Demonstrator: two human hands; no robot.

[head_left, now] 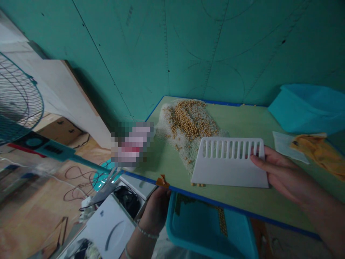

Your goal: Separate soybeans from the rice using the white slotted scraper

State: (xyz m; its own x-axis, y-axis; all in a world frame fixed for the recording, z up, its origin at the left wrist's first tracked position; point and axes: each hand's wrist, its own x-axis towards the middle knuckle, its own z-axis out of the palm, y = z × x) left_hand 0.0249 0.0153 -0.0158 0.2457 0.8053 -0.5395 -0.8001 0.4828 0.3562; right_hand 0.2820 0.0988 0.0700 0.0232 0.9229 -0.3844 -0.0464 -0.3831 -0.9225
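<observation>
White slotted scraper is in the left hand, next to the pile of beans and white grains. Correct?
Wrong hand: the head view shows the white slotted scraper in the right hand. It is next to the pile of beans and white grains, as you say.

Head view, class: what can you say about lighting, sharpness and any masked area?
Head view: dim light, dark shadow beside the leaning board; head view: white slotted tool fairly distinct, pale grains merging; head view: a pixelated patch hides detail at the table's left.
</observation>
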